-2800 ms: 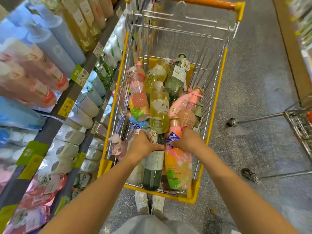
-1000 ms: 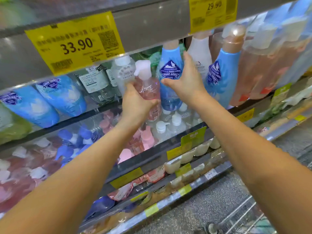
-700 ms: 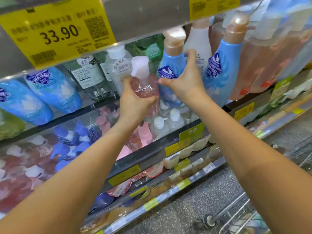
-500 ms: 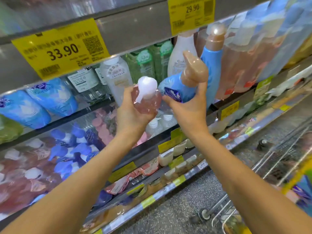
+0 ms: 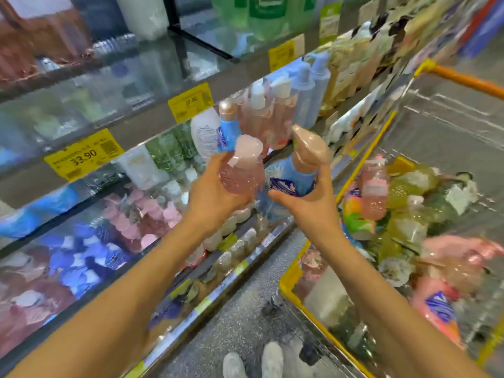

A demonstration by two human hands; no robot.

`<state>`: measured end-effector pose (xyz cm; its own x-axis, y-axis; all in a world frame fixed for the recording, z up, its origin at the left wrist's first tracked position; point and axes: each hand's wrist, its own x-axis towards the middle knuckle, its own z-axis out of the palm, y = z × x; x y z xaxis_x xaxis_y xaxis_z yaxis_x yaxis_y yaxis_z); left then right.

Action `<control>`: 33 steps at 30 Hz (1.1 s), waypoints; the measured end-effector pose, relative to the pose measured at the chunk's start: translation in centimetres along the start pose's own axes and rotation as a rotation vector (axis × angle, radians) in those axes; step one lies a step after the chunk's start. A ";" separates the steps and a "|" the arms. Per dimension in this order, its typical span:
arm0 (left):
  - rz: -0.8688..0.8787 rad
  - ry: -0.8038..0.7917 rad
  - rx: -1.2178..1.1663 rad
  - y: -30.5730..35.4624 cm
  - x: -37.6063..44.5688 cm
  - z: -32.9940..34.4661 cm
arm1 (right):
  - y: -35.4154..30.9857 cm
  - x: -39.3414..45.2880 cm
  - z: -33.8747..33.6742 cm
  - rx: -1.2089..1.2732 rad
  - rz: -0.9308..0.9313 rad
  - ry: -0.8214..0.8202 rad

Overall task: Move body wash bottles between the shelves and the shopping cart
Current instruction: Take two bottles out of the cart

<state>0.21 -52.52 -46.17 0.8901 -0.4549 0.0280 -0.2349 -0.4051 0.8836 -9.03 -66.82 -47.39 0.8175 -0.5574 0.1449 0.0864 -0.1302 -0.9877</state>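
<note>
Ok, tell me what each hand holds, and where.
Left hand grips the pink bottle round its body; right hand grips the blue bottle round its shoulder, below the pump.

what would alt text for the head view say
A person's left hand holds a pink bottle and the right hand a blue bottle, between store shelves and a full cart.

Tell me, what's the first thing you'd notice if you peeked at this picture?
Right in the middle, two hands hold up bottles side by side: the left hand grips a clear pink pump bottle, and the right hand grips a blue bottle with a tan pump. On the right, a yellow-framed shopping cart is piled with colourful bottles, and a bright yellow 33.90 price tag sticks out on the shelf edge at left.
</note>
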 end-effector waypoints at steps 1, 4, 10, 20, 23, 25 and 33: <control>0.016 -0.050 -0.001 1.2 -0.1 0.8 | -0.7 -0.6 -1.6 -0.023 0.017 0.039; 0.065 -0.179 -0.015 4.9 -0.2 4.0 | -2.0 -1.9 -6.4 -0.049 0.078 0.157; 0.035 -0.368 -0.059 9.5 0.8 13.2 | -2.0 -2.7 -16.1 -0.092 0.162 0.375; -0.170 -0.384 0.057 4.7 3.4 25.4 | 5.6 2.3 -23.2 -0.217 0.345 0.517; -0.237 -0.348 0.190 2.7 3.8 26.8 | 8.2 4.0 -23.4 -0.274 0.417 0.516; -0.268 -0.345 0.242 1.9 4.0 27.5 | 9.4 4.7 -23.2 -0.330 0.467 0.484; -0.373 -0.335 0.342 0.9 4.1 30.2 | 12.8 7.2 -22.5 -0.610 0.565 0.309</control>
<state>-8.12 -78.69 -59.31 0.7781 -0.4360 -0.4522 -0.0925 -0.7915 0.6041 -14.84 -90.99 -57.64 0.4485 -0.8556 -0.2584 -0.6741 -0.1340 -0.7264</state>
